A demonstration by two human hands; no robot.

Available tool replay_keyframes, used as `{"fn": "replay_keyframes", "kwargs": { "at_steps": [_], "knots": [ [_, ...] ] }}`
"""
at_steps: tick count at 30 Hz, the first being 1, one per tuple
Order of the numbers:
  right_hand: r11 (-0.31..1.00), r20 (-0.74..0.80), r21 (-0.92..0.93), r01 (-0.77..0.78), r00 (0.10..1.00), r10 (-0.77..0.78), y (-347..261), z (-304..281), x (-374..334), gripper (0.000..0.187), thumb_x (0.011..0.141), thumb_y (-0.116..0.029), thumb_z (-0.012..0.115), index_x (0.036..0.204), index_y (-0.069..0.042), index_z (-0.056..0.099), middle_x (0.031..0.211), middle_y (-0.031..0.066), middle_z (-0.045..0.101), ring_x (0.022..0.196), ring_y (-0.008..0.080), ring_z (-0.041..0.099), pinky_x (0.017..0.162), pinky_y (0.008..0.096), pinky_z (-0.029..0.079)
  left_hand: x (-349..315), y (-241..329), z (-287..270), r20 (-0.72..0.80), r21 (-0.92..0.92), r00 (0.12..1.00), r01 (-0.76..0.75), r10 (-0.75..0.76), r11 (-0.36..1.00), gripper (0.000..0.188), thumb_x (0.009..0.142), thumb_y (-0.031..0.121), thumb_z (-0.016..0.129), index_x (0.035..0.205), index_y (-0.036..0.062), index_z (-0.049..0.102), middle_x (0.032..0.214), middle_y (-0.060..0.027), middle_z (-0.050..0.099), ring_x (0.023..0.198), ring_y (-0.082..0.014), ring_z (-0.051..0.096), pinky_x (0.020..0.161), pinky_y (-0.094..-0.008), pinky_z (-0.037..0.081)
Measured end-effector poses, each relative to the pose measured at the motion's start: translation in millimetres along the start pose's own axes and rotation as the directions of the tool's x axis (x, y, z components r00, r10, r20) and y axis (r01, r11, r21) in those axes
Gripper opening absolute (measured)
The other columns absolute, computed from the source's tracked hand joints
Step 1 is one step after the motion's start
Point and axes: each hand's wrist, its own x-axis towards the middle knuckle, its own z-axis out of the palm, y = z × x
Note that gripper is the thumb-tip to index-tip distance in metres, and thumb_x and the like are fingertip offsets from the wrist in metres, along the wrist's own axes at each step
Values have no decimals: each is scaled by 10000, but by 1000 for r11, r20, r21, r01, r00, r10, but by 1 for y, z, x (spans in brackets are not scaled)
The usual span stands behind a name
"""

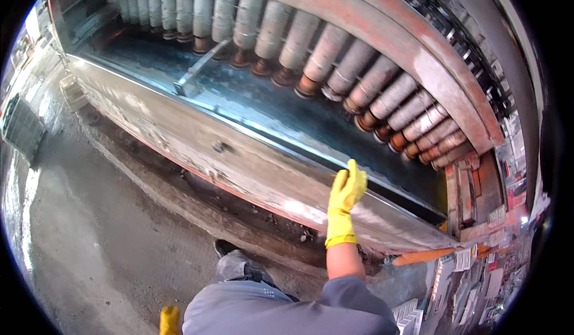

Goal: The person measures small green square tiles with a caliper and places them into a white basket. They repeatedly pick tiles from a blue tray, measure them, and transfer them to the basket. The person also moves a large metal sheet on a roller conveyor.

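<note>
My right hand (347, 192), in a yellow rubber glove, is stretched out over the near rim (269, 139) of a long machine trough. Its fingers point away from me, slightly apart, with nothing visible in them. I cannot tell whether the glove touches the rim. Beyond it lies the dark, bluish trough bed (272, 104). Along the far side stands a row of several pale cylinders (299, 39) with rusty, orange-brown lower ends. At the lower left edge only a small part of my left hand (170, 321) shows, also in a yellow glove; its fingers cannot be made out.
A thin metal bar (202, 67) crosses the trough at left. A reddish, worn beam (418, 54) curves above the cylinders. Below the machine's stained side runs a low ledge (149, 170) with debris. Grey crate-like stack (23, 128) stands far left; pale slabs (463, 299) lie lower right.
</note>
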Motion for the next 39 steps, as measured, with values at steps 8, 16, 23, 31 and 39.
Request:
{"fn": "replay_keyframes", "kwargs": {
  "at_steps": [8, 16, 23, 31, 39],
  "knots": [
    [751, 219, 660, -35, 964, -147, -292, 153, 52, 571, 899, -157, 749, 1399, 48, 566, 1387, 264, 618, 1257, 427, 614, 1088, 461, 477, 32, 11, -76, 62, -76, 904, 427, -423, 901, 309, 906, 187, 739, 1122, -26, 682, 1013, -130, 722, 922, -215, 679, 790, -374, 547],
    [920, 445, 377, -110, 892, -75, -451, 266, 67, 383, 972, -413, 653, 1193, -110, 733, 935, 142, 759, 872, 356, 719, 750, 467, 543, 159, 32, -187, 85, -109, 918, 396, -388, 912, 357, 898, 196, 740, 1169, -31, 687, 1026, -148, 736, 926, -227, 697, 808, -375, 557],
    [978, 598, -73, -196, 776, 200, -478, 284, 73, 467, 1016, -544, 516, 960, -142, 748, 885, 159, 741, 842, 406, 699, 721, 525, 519, 356, 89, -372, -203, 185, 978, -7, 45, 983, 404, 905, 224, 740, 1214, -30, 687, 1033, -136, 732, 873, -204, 673, 751, -359, 544],
    [958, 352, -273, -82, 919, 179, -477, 296, 55, 339, 1020, -391, 564, 834, -151, 714, 746, 134, 703, 673, 394, 664, 611, 534, 490, 539, 276, -425, -60, -233, 959, -285, 278, 930, 449, 973, 188, 704, 1351, -28, 593, 1118, -111, 698, 948, -182, 645, 837, -309, 529],
    [971, 258, -191, -146, 947, 193, -493, 286, 74, 293, 1044, -283, 546, 1019, -115, 784, 889, 122, 761, 727, 346, 708, 722, 447, 552, 570, 444, -451, 190, 22, 879, -449, 437, 893, 310, 937, 132, 717, 1190, -44, 679, 1055, -100, 723, 986, -188, 674, 894, -328, 541]
  ]
}}
